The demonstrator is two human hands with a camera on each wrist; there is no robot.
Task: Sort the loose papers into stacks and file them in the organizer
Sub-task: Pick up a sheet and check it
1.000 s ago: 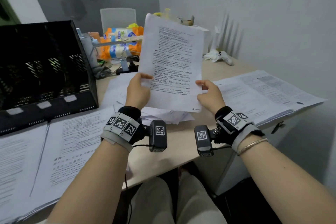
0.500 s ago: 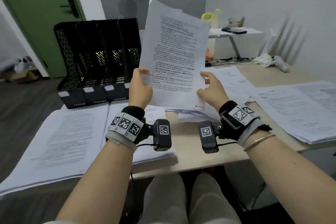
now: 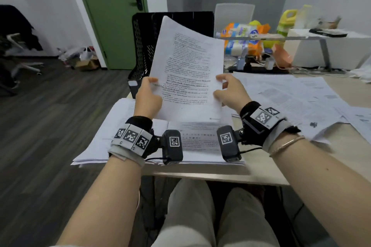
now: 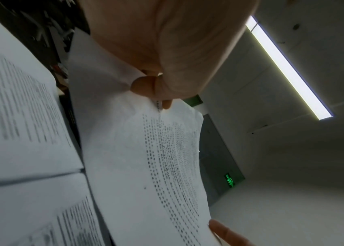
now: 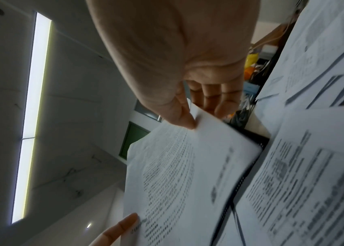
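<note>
I hold a printed sheet of paper [image 3: 188, 70] upright above the desk, between both hands. My left hand [image 3: 149, 94] pinches its left edge with thumb in front; the left wrist view shows that pinch on the sheet [image 4: 145, 149]. My right hand [image 3: 228, 92] pinches the right edge, thumb on the sheet [image 5: 179, 166] and fingers behind. The black mesh organizer [image 3: 142, 46] stands right behind the sheet, partly hidden by it. Two paper stacks [image 3: 112, 136] lie side by side under my wrists.
More loose papers [image 3: 297, 96] spread over the desk to the right. Snack packets [image 3: 243, 40], a yellow-green bottle [image 3: 286, 20] and a white box [image 3: 329, 50] crowd the back. A green door [image 3: 112, 16] and dark floor lie to the left.
My view has swung left, so the organizer now sits straight behind the sheet. Both hands have carried the sheet to above the left stacks, still holding its edges.
</note>
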